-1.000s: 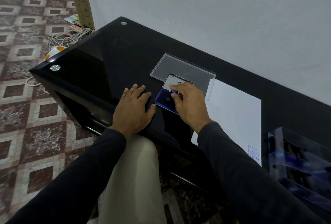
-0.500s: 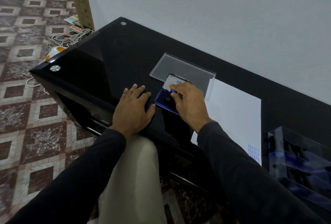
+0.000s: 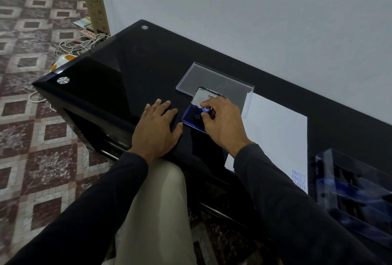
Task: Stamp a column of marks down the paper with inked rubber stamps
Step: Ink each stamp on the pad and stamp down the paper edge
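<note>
A blue ink pad (image 3: 191, 117) lies open on the black glass table (image 3: 127, 69), its white-lined lid (image 3: 203, 96) tipped up behind it. My right hand (image 3: 222, 124) pinches a small stamp with a blue knob (image 3: 205, 110) just above the pad. My left hand (image 3: 156, 129) rests flat on the table, left of the pad. A white sheet of paper (image 3: 275, 137) lies to the right, with three blue stamped marks (image 3: 298, 180) at its near right corner.
A clear plastic lid (image 3: 214, 80) lies behind the ink pad. A clear box with dark stamps (image 3: 356, 197) stands at the right edge. The wall runs close behind the table. Tangled cables (image 3: 78, 45) lie on the tiled floor at left.
My right hand has lifted slightly, so the stamp's blue knob now shows between the fingers. My left hand has not moved.
</note>
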{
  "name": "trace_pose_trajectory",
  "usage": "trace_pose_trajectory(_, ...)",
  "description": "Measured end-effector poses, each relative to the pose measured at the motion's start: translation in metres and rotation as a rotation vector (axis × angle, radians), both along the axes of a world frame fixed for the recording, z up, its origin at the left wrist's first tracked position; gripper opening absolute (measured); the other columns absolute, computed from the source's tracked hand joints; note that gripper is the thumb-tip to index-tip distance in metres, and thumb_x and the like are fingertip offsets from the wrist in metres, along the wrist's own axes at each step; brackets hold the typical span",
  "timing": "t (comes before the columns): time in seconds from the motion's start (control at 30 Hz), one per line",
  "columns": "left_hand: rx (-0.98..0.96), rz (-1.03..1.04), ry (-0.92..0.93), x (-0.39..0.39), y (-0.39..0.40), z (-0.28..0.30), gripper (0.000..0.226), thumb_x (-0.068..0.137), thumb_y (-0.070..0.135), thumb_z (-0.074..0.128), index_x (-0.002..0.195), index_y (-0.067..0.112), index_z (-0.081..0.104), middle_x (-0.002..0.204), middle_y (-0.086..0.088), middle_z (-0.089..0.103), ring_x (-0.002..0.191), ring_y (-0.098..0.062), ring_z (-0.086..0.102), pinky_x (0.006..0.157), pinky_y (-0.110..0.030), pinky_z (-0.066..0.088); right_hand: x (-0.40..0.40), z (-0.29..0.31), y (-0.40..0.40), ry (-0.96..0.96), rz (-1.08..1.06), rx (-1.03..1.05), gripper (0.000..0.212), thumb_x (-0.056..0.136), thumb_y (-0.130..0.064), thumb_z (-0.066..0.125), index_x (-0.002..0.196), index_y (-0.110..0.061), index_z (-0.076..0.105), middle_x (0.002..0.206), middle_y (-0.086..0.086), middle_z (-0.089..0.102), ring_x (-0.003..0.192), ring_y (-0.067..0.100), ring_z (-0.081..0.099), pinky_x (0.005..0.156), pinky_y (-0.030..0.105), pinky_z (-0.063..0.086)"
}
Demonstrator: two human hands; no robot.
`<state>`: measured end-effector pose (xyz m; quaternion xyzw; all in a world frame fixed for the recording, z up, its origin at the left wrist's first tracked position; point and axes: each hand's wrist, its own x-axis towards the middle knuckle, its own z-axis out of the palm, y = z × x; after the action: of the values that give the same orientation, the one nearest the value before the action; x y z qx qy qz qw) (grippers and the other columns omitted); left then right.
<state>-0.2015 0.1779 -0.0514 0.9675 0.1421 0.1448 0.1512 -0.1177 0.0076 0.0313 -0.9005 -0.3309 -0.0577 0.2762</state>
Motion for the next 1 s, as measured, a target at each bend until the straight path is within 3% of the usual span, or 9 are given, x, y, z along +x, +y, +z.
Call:
trace_pose_trajectory(0.23,-0.007,-0.006,-0.002,-0.001,0.000,0.001,0.056,0.096,0.051,0.049,0.142,0.019,0.056,0.155,-0.008,0.044,0.149,-0.026,0.029,0.124,-0.045,0.016,0.004,-0.002,0.001,-0.011,0.014,-0.051,0.030,0.096,-0.017,0.061,0.124,-0.011,0.066,0.121,0.007,0.068,0.116,0.020,0.057,0.103,0.034,0.045)
trace_pose_trajectory(0.7,-0.084,-0.003,0.030,0.001,0.000,0.011,0.057,0.097,0.052,0.052,0.146,0.023,0.050,0.159,-0.005,0.038,0.151,-0.024,0.023,0.123,-0.042,0.011,-0.003,-0.002,-0.007,-0.019,0.006,0.033,0.028,0.094,-0.014,0.063,0.121,-0.011,0.068,0.117,0.007,0.068,0.109,0.020,0.061,0.099,0.035,0.050)
trace_pose_trajectory(1.0,-0.098,-0.088,-0.009,0.008,-0.044,0.031,0.056,0.095,0.045,0.060,0.143,0.018,0.054,0.154,-0.009,0.045,0.148,-0.029,0.031,0.123,-0.046,0.017,-0.009,0.006,-0.051,-0.051,-0.066,0.105,0.027,0.090,-0.010,0.068,0.117,-0.010,0.070,0.109,0.007,0.068,0.095,0.018,0.063,0.090,0.026,0.052)
